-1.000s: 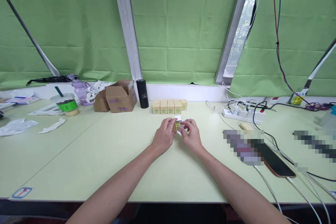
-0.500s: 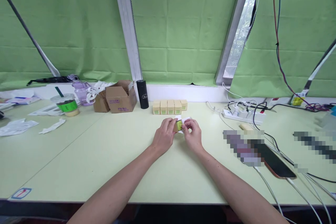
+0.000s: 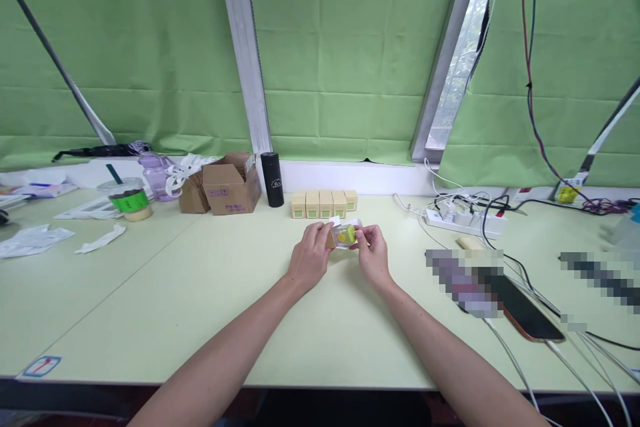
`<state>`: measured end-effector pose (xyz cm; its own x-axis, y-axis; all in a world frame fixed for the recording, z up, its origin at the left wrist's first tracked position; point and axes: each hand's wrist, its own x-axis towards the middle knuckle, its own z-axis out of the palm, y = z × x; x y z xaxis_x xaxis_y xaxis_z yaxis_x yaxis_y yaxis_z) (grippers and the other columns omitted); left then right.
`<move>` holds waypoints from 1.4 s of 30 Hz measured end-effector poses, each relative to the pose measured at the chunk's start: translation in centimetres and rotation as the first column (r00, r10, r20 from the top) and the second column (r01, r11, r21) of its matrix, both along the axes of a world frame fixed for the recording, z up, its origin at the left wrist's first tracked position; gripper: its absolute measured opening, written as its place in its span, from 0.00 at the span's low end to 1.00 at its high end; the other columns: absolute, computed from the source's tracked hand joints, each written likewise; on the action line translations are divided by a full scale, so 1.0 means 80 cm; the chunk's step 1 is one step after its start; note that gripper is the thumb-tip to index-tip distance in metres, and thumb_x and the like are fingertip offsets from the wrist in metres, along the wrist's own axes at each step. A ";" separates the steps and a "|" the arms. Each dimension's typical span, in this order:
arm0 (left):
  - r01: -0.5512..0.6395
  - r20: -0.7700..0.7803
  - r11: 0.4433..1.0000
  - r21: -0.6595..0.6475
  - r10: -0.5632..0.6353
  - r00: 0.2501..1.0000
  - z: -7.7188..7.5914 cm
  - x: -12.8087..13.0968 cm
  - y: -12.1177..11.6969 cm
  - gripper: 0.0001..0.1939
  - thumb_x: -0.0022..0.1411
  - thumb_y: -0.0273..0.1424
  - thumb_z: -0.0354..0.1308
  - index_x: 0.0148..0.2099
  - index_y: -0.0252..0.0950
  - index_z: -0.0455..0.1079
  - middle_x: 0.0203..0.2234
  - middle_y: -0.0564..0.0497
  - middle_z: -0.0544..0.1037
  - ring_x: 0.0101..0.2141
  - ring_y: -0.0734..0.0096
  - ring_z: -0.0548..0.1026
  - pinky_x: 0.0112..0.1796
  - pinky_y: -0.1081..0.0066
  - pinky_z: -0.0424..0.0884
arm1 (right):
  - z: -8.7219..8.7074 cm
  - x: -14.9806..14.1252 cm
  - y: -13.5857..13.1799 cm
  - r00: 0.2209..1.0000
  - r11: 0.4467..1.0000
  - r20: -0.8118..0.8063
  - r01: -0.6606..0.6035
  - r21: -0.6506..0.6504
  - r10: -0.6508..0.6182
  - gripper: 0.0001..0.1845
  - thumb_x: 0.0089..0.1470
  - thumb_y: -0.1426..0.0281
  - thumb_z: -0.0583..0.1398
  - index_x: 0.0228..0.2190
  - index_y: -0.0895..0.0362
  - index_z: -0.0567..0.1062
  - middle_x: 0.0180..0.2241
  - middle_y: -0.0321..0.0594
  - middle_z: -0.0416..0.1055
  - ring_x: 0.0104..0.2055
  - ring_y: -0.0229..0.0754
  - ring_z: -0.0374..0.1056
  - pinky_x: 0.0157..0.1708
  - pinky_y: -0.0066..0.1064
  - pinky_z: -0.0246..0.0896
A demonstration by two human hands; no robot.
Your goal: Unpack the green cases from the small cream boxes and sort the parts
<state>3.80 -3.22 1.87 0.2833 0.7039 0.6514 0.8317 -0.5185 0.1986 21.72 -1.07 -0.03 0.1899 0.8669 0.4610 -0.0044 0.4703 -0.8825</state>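
My left hand [image 3: 309, 257] is closed around a small tan carton [image 3: 330, 239], whose white flaps stand open toward the right. Out of that open end sticks a small clear jar with a yellow-green top [image 3: 347, 235], its left part still inside the carton. The fingers of my right hand [image 3: 373, 256] pinch the jar at its green end. Just beyond both hands, several matching tan cartons [image 3: 320, 203] with green labels stand in a row on the table.
Behind on the left are an open cardboard box [image 3: 230, 190], a black tumbler [image 3: 271, 180] and a drink cup [image 3: 129, 200]. To the right lie a white power strip [image 3: 465, 220], a phone [image 3: 525, 303] and charging cables. Green cloth [image 3: 345, 60] hangs behind the table [image 3: 200, 320].
My right hand has drawn the jar with the green top partway out of the carton, moving right. My left hand keeps its hold on the carton.
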 end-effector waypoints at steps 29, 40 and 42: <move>0.283 0.801 0.941 -0.188 -0.019 0.598 -0.019 -0.014 0.037 0.26 0.70 0.35 0.56 0.66 0.42 0.56 0.55 0.41 0.74 0.52 0.63 0.76 0.49 0.61 0.77 | -0.018 0.072 0.058 0.851 0.944 0.408 0.301 0.136 -0.331 0.18 0.65 0.59 0.52 0.47 0.54 0.74 0.47 0.49 0.75 0.53 0.54 0.67 0.53 0.52 0.62; 0.606 0.981 0.795 -0.015 -0.105 0.162 -0.003 -0.011 0.031 0.28 0.59 0.46 0.68 0.57 0.36 0.73 0.55 0.41 0.79 0.57 0.50 0.74 0.58 0.56 0.67 | 0.010 -0.011 -0.023 0.988 0.994 0.113 -0.108 -0.020 0.110 0.20 0.63 0.52 0.59 0.49 0.51 0.72 0.52 0.48 0.72 0.51 0.50 0.69 0.46 0.44 0.70; 0.634 0.985 0.773 -0.007 -0.104 0.137 0.000 -0.011 0.028 0.26 0.60 0.45 0.67 0.56 0.36 0.75 0.54 0.42 0.79 0.57 0.49 0.74 0.59 0.56 0.66 | 0.006 -0.020 -0.026 0.970 0.963 -0.057 -0.244 -0.118 0.238 0.25 0.58 0.49 0.64 0.50 0.50 0.70 0.52 0.48 0.72 0.50 0.51 0.70 0.42 0.44 0.73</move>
